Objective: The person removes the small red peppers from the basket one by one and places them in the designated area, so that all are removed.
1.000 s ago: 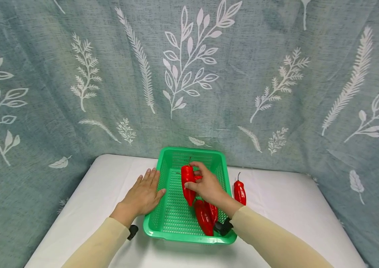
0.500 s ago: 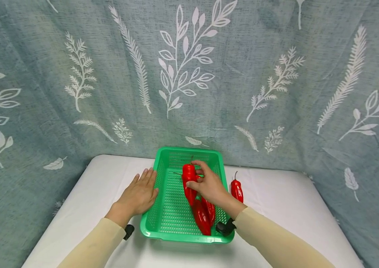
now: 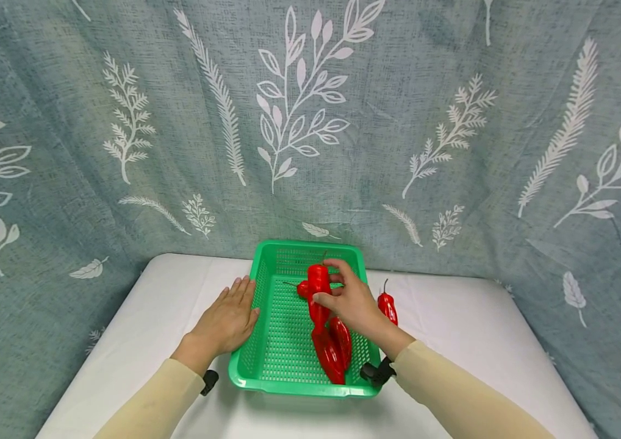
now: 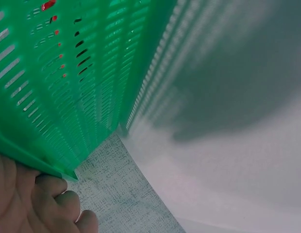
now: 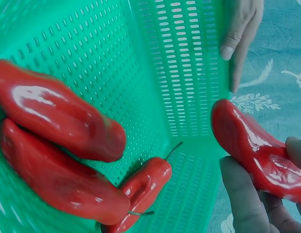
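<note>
My right hand (image 3: 355, 303) holds a long red pepper (image 3: 318, 281) between thumb and fingers, over the right half of a green plastic basket (image 3: 302, 388). In the right wrist view the held pepper (image 5: 247, 141) shows its tapered, glossy body. Three more red peppers lie in the basket: two side by side, a front one (image 3: 328, 356) and its neighbour (image 3: 341, 341), and one farther back (image 3: 302, 289), partly hidden behind the held one. My left hand (image 3: 227, 320) rests with straight fingers on the basket's left rim; its curled-looking fingertips (image 4: 68, 206) show under the rim in the left wrist view.
Outside the basket's right wall another red pepper (image 3: 388, 308) lies on the white table (image 3: 453, 341), partly covered by my right forearm. A patterned grey-green curtain (image 3: 310, 152) hangs behind the table's far edge. Black wrist cameras sit on both wrists.
My right hand has moved a little to the right with the held pepper, uncovering more of the pepper at the back. My left hand stays on the basket's rim.
</note>
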Motion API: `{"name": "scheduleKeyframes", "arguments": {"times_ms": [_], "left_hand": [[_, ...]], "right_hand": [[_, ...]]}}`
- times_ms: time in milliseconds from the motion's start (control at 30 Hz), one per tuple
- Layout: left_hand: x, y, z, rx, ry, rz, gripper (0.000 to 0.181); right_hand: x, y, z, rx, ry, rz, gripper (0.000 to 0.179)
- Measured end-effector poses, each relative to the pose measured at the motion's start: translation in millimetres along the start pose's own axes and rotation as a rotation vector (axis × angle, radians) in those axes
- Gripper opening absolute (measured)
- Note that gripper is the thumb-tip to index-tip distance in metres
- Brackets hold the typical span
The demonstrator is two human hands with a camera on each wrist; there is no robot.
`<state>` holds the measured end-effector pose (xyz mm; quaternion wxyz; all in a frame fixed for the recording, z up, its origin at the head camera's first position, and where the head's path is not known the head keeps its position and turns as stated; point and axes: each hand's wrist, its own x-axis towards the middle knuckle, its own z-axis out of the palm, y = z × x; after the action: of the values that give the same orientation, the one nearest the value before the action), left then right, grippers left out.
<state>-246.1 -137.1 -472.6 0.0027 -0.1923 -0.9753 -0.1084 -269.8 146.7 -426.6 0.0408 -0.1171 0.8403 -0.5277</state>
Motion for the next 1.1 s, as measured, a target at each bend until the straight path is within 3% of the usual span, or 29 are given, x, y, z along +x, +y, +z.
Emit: {"name": "scheduleKeyframes", "arguments": {"times_ms": [700, 1100], "left_hand": [[0.9, -0.2, 2.0, -0.035, 0.008, 0.001, 0.068], [0.0, 0.5, 1.8, -0.026, 0.011, 0.001, 0.068]], "right_hand": [[-6.1, 5, -52, 0.006, 0.055, 0.011, 0.072], [-11.1, 26, -100, -0.03, 0.114, 0.097, 0.078]]}}
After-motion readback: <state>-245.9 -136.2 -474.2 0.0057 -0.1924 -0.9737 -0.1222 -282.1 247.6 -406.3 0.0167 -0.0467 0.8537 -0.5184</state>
